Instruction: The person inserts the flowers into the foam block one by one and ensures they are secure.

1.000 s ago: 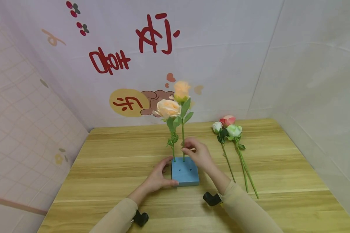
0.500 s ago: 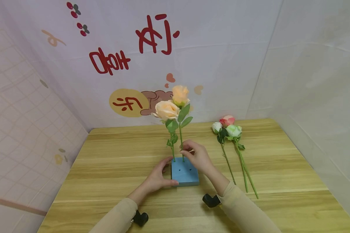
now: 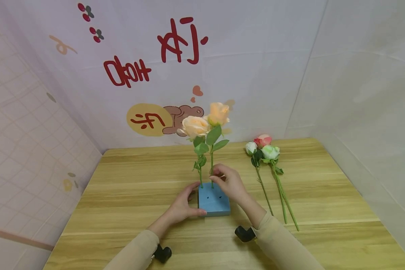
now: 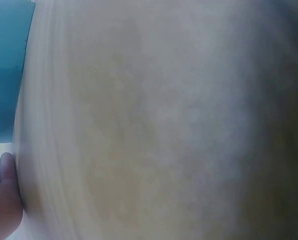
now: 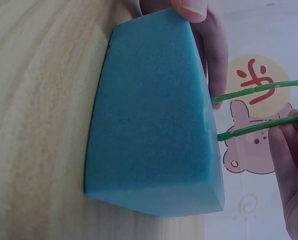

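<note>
A blue foam block (image 3: 214, 206) with small holes in its top sits on the table. My left hand (image 3: 182, 205) grips its left side, thumb at the front edge and fingers toward the back corner. One peach rose (image 3: 194, 126) stands upright in a back hole. Beside it a second peach rose (image 3: 219, 114) has its stem's lower end in another back hole. My right hand (image 3: 232, 184) pinches that stem low down, a little above the block. In the right wrist view both green stems enter the block's top, and right-hand fingers (image 5: 284, 165) touch the nearer one.
To the right on the wooden table (image 3: 138, 168) lie a white rose (image 3: 251, 148), a pink rose (image 3: 263, 140) and a pale green rose (image 3: 271, 152), stems pointing toward me. A printed cloth wall (image 3: 256, 75) stands behind the table.
The second peach rose has sunk lower, its bloom swaying left and then right. My right hand has shifted slightly down with the stem. My left hand has stayed on the block.
</note>
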`<state>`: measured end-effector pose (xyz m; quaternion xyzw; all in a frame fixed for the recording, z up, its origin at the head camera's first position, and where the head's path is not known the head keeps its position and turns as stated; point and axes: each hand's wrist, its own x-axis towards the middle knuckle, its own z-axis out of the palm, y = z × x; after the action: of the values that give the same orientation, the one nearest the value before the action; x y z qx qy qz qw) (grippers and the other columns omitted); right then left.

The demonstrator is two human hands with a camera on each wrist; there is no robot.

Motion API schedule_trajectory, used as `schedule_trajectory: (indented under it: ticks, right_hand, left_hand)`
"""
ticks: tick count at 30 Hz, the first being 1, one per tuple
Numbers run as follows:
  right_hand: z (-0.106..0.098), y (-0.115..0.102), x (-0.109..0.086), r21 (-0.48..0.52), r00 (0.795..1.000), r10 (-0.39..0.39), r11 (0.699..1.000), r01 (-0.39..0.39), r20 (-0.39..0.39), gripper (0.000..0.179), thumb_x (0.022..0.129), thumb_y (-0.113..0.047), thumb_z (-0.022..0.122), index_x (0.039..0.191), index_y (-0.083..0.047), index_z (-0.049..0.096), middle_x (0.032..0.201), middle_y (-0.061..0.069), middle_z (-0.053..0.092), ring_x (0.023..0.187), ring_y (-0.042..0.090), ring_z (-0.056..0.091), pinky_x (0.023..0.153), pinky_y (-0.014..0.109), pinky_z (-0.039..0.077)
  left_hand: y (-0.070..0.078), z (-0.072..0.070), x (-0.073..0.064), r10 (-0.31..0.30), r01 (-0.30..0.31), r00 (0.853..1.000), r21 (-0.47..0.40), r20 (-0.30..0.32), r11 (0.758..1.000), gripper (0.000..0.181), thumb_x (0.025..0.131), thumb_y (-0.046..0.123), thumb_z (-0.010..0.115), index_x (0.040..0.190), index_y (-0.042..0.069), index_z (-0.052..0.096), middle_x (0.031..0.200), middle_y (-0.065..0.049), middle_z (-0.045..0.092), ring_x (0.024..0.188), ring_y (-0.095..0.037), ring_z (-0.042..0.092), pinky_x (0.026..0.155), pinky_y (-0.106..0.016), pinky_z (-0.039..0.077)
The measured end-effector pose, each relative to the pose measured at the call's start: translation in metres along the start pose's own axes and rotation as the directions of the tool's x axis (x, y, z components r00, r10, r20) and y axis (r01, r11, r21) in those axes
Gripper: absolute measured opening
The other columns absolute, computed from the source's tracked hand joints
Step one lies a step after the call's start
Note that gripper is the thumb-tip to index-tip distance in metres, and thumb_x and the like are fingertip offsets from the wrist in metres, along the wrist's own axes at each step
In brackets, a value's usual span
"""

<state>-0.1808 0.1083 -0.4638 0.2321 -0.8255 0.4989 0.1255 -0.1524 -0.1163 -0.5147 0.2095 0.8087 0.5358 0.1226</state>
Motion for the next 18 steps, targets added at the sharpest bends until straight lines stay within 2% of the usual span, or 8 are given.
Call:
schedule_trajectory:
  ticks: [5, 18]
  right_hand:
    - [0.0009, 0.0003, -0.0009, -0.018, 0.999, -0.033, 0.999, 0.033, -0.002, 0.014, 0.088, -0.007, 0.075, 0.092, -0.013, 0.063, 0.084, -0.004, 0.064, 0.077, 0.015, 0.063, 0.065, 0.03, 0.056]
    - [0.0027, 0.0037, -0.0005, -0.054, 0.998, -0.057, 0.997, 0.057, 0.001, 0.018, 0.085, -0.003, 0.077, 0.085, -0.014, 0.062, 0.08, -0.005, 0.061, 0.074, 0.012, 0.061, 0.064, 0.03, 0.056]
  left_hand:
    - [-0.0015, 0.0003, 0.0, 0.001, -0.001, 1.0, -0.002, -0.002, 1.0, 0.098, 0.073, 0.025, 0.091, 0.152, 0.007, 0.035, 0.153, -0.011, 0.037, 0.138, -0.031, 0.038, 0.109, -0.047, 0.038]
    - [-0.0013, 0.0002, 0.0002, -0.002, 0.002, 1.0, 0.008, 0.001, 1.0, 0.099, 0.073, 0.025, 0.091, 0.152, 0.009, 0.034, 0.154, -0.011, 0.036, 0.139, -0.03, 0.036, 0.11, -0.047, 0.037]
